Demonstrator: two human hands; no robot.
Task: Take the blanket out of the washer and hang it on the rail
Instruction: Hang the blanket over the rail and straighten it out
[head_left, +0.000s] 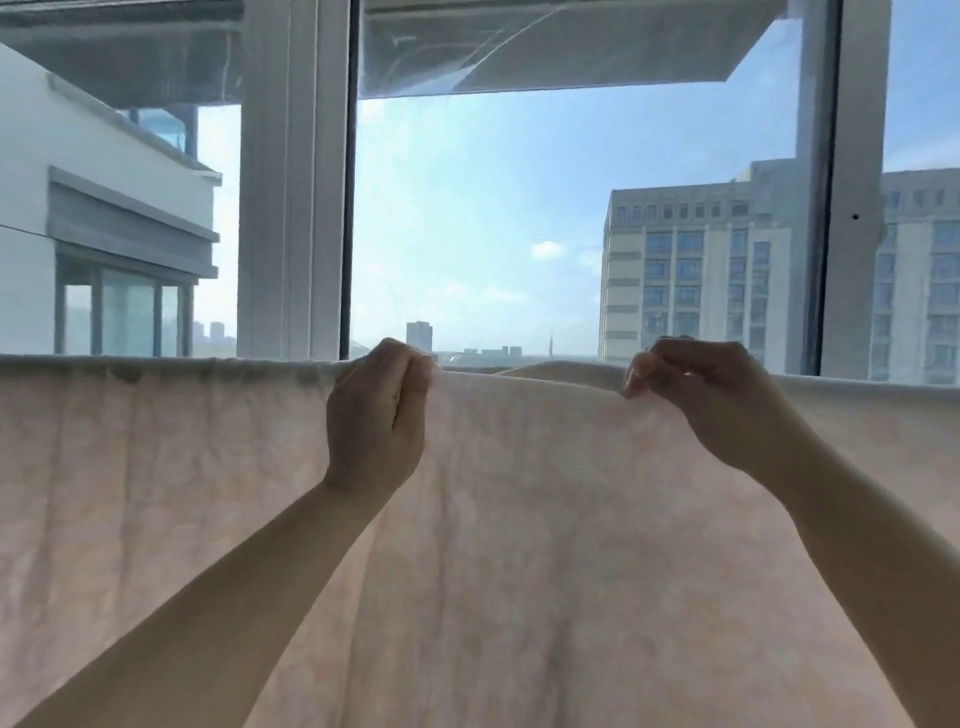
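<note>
Beyond the tall white-framed window (291, 208) you look out on blue sky, a beige multi-storey block (701, 270) to the right and a white balcony building (104, 182) to the left; all the work is in the lower half of the view.

Your pale pink quilted blanket (493, 545) already hangs in front of you, draped from a straight top line that runs across the whole width. The rail itself is hidden under the fold, so you cannot see it directly; the way the cloth falls from that line suggests it sits just beneath the top edge.

Your left hand (376, 410) is clenched round the blanket's top edge near the middle, fingers curled over the fold. Your right hand (701, 400) pinches the same edge a little to the right, fingertips (636, 382) bunched on the cloth. Between and just behind the two hands the fabric humps up in a loose bulge (545, 370), while the stretch to the left lies flat.

You appear to be at the last step: the washer part is done and you are evening out the hang. Judging from the hump, the next move calls for drawing the edge sideways and down so the bulge flattens along the rail, with both halves balanced so the damp weight does not drag it off.
</note>
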